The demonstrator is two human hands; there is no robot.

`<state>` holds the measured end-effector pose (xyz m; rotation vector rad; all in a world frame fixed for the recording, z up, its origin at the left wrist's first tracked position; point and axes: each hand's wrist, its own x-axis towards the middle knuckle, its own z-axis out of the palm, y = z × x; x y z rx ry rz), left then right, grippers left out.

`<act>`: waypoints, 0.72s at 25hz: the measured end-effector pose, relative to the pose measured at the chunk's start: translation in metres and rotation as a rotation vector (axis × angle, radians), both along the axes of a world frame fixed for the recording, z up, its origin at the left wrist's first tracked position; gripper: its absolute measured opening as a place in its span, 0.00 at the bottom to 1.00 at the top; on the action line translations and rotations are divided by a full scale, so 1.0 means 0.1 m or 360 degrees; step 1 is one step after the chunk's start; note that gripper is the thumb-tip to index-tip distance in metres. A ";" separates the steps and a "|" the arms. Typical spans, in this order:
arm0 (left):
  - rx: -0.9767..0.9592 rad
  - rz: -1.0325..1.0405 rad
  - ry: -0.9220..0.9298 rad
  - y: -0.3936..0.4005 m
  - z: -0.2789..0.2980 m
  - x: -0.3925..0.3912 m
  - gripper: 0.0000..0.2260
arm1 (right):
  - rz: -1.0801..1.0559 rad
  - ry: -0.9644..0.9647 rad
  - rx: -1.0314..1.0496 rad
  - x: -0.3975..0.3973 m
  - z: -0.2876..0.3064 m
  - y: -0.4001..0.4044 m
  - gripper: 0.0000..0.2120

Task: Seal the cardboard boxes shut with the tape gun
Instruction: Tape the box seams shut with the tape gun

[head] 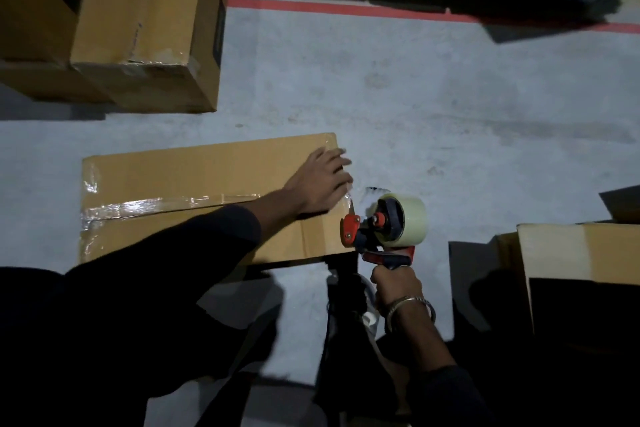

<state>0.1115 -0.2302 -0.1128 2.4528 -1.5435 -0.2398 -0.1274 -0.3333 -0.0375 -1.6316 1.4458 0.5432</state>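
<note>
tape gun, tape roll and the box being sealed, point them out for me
tape gun (350, 230), head view, on its red front plate
tape roll (410, 220), head view, on the pale outer band of the roll
box (194, 170), head view, on its bare top flap above the taped seam

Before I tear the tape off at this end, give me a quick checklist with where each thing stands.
1. Left hand pressing the box top by its right edge: ok.
2. Right hand gripping the tape gun handle: ok.
3. Tape strip laid along the centre seam: ok, though wrinkled at the left end.
4. Gun's blade end at the box's right edge: ok.
5. Tape carried down the right side: cannot tell, that face is hidden.
6. Roll has tape left: ok.
</note>
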 end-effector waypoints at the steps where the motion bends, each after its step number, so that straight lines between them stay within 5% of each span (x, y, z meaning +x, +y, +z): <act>1: 0.0047 -0.0113 -0.0011 0.05 -0.01 -0.15 0.19 | -0.0003 -0.0007 -0.0001 0.00 0.02 0.01 0.24; 4: 0.0175 -0.0320 -0.0070 0.11 -0.08 -0.41 0.16 | -0.0048 -0.0059 0.0020 -0.03 0.09 0.06 0.26; 13: 0.0236 -0.0152 0.0326 0.02 -0.05 -0.43 0.16 | -0.0005 -0.0071 -0.0044 -0.13 0.32 0.17 0.15; 18: 0.0324 -0.0141 0.0423 -0.05 0.05 -0.33 0.14 | 0.0077 0.0070 0.0012 -0.27 0.28 0.19 0.29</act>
